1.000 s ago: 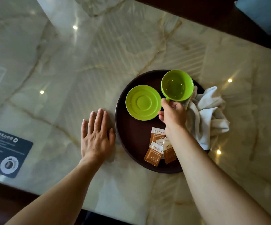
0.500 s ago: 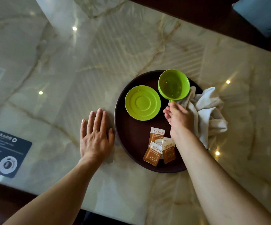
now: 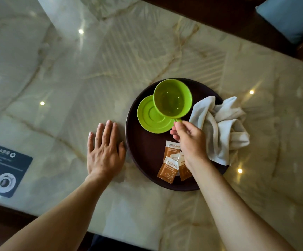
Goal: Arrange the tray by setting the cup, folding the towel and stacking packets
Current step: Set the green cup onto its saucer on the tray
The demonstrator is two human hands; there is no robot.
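Head view: right hand (image 3: 190, 140) gripping cup (image 3: 172, 98) (by handle) over saucer (image 3: 147, 118).

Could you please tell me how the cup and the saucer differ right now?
The cup is deep and bowl-like; the saucer is flat with raised rings. The cup is held by its handle in the right hand, overlapping the saucer's far right side; the saucer lies on the tray, untouched by either hand. Whether the cup touches the saucer, I cannot tell. Both are bright green.

Pale veined marble table (image 3: 110, 73), dark round tray (image 3: 143, 160) on it, blue card (image 3: 3, 167) at left edge — left hand (image 3: 104, 153) flat beside tray
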